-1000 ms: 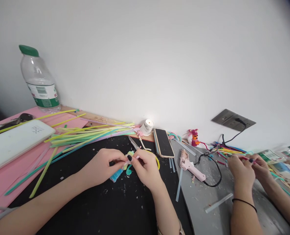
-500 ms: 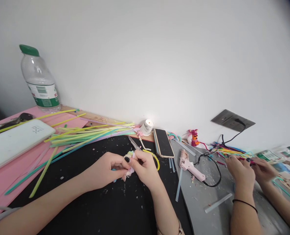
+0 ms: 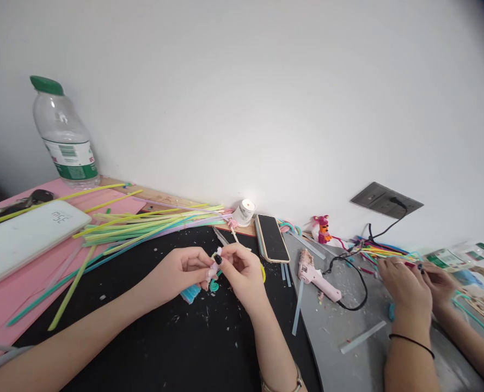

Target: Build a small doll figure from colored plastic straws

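Note:
My left hand (image 3: 179, 271) and my right hand (image 3: 242, 269) meet over the black mat (image 3: 164, 337), both pinching a small pastel craft piece made of straws (image 3: 211, 275). Its blue end (image 3: 189, 294) and a green curl (image 3: 214, 286) hang below my fingers. A bundle of long yellow, green and blue straws (image 3: 144, 223) lies just beyond my left hand. Scissors (image 3: 221, 238) lie behind my hands, partly hidden.
A phone (image 3: 271, 238), a lit candle (image 3: 244, 212) and a pink glue gun (image 3: 317, 275) with a black cord sit to the right. A water bottle (image 3: 64, 136) and a white device (image 3: 21, 239) stand left. Another person's hands (image 3: 405, 291) work at right.
My hands lifted slightly and turned the craft piece; its blue end shows again below my fingers. The other person's hands shifted a little.

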Tool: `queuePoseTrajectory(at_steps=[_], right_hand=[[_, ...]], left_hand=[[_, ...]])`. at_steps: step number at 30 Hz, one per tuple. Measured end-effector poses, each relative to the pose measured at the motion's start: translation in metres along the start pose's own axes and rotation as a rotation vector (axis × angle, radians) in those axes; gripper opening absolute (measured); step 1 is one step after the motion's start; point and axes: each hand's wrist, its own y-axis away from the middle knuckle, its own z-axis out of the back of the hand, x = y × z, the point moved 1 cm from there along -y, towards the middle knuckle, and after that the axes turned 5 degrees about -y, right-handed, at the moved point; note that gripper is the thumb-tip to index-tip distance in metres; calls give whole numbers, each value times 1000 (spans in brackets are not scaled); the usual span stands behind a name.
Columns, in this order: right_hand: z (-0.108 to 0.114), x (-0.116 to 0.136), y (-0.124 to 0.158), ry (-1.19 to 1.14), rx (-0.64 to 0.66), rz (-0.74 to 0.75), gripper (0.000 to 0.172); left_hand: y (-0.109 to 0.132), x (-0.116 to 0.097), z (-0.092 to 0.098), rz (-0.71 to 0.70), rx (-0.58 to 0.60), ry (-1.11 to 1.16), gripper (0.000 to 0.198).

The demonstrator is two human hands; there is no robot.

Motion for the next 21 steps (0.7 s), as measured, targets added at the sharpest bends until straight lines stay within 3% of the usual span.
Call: queuePoseTrajectory(at_steps=[5,12,21], right_hand=[[-2,0,3,149,-37,38,3],[-7,6,5,392,-19,152,8],[-10,7,5,423,42,263,12]], left_hand=[[-3,7,1,-32,-47,-1,25],[-1,6,4,-94,-102,-157,21],[-3,11,9,-116,-228,-113,21]])
